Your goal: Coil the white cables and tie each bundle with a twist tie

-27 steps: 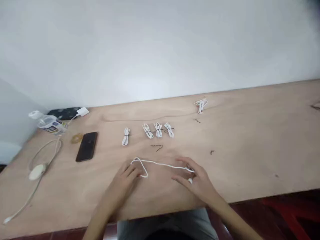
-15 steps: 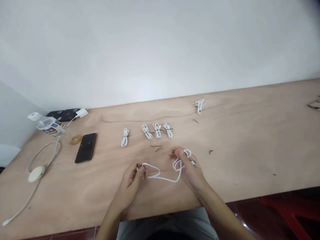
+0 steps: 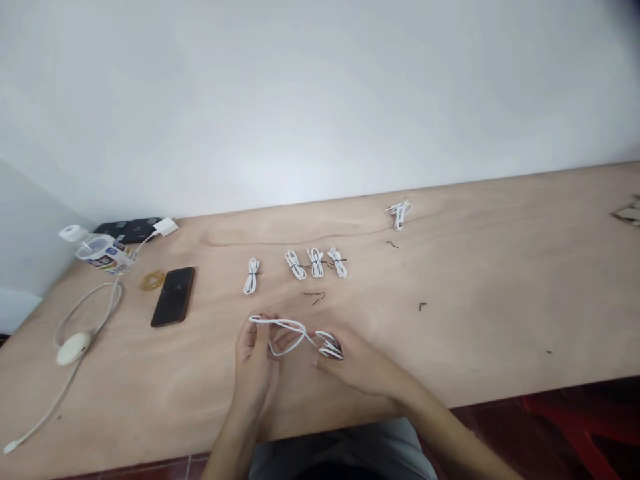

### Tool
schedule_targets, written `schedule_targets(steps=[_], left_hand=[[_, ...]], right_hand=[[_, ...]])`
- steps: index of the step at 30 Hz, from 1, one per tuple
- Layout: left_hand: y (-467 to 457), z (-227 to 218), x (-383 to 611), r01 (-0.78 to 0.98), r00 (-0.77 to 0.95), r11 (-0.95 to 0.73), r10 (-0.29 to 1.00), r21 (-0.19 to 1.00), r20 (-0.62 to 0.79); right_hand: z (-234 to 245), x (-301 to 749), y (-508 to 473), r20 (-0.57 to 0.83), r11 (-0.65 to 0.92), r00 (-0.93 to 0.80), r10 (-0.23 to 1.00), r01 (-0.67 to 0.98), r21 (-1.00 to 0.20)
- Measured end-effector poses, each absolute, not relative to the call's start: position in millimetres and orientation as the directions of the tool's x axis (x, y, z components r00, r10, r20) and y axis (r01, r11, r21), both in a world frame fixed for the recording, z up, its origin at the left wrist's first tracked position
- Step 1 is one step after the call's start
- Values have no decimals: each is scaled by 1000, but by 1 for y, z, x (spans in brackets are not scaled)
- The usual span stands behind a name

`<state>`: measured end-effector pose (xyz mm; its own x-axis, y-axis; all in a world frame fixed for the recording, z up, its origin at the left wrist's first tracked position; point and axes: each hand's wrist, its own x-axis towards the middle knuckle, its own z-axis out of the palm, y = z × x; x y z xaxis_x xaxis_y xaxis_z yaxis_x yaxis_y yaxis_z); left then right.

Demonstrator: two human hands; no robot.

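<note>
A white charging cable [image 3: 290, 324] stretches between my two hands above the front of the table, looped loosely. My left hand [image 3: 257, 357] pinches one end of its loop; the plug there is hidden by the fingers. Several gathered turns of the same cable sit in the grip of my right hand [image 3: 350, 360]. Beyond the hands lie bundled white cables: one [image 3: 252, 276] on the left, then three close together, the middle one [image 3: 316, 263] bound with a black twist tie. A loose black twist tie [image 3: 314, 295] rests just past my left hand.
Another white cable bundle [image 3: 399, 215] lies near the wall, with a twist tie [image 3: 393, 245] below it. A short tie [image 3: 423, 306] is farther right. On the left are a phone [image 3: 173, 297], a yellow coil [image 3: 153, 280], a plastic bottle [image 3: 104, 253] and a corded white puck [image 3: 73, 349].
My right hand has moved left and turned over, with the cable's turns gathered in it. My left hand has shifted slightly, and the orange-brown piece in its fingers no longer shows.
</note>
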<state>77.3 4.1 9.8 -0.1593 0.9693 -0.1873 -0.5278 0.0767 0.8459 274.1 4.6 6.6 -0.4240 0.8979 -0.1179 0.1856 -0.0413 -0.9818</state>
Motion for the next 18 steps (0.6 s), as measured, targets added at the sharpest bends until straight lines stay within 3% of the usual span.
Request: schedule_targets(steps=[5,10,12,14,18], left_hand=[[-1,10,83,-548,-104,133,969,826,-225],[4,11,62,-248,-41,151,985,957,-166],[7,11,52,-174,4,156,988,972,-158],[7,10,45,-163,32,171,985,972,-168],[1,9,43,-56,65,237,970,970,-234]], right_hand=[[0,261,2,-76,-11,-323,943,199,-980],[-2,269,4,39,63,-147,988,161,-985],[-5,271,5,9,8,-78,997,-4,-1000],[-9,271,6,-50,-42,23,998,-272,-961],[-5,270,9,-215,-38,141,966,-748,-662]])
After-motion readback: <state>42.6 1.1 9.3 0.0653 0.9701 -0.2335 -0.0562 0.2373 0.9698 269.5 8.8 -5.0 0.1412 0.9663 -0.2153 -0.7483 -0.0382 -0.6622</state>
